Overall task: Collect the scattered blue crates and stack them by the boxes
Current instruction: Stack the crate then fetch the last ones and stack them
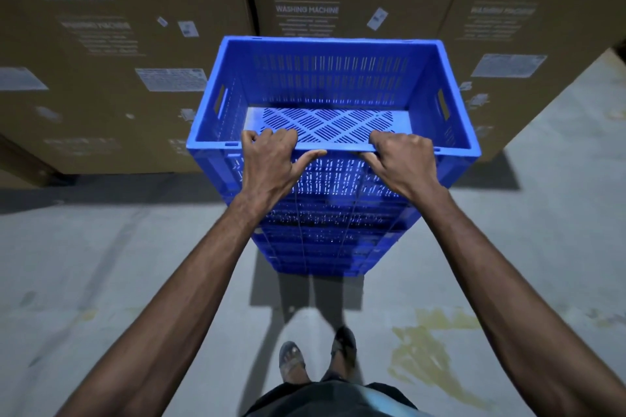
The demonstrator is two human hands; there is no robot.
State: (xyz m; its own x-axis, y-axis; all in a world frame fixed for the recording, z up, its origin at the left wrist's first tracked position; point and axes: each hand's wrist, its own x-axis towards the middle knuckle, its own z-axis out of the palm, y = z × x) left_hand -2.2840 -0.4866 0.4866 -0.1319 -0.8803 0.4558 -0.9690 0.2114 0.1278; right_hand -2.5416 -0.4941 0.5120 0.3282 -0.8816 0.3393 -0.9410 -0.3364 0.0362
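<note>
Both hands — left hand (271,159), right hand (403,159) — curl fingers over the top crate's (333,78) near rim, thumbs beneath. Rigid, light, perforated plastic — probably best gripped at rim or side slots.

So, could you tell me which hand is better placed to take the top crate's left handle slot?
Left, probably: the left hand holds the blue crate by its near rim, nearer that handle slot; the right hand grips farther right.

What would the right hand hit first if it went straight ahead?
The right hand grips the top crate by its near rim. Straight ahead the crate is hollow, so it would likely meet the far wall first.
</note>
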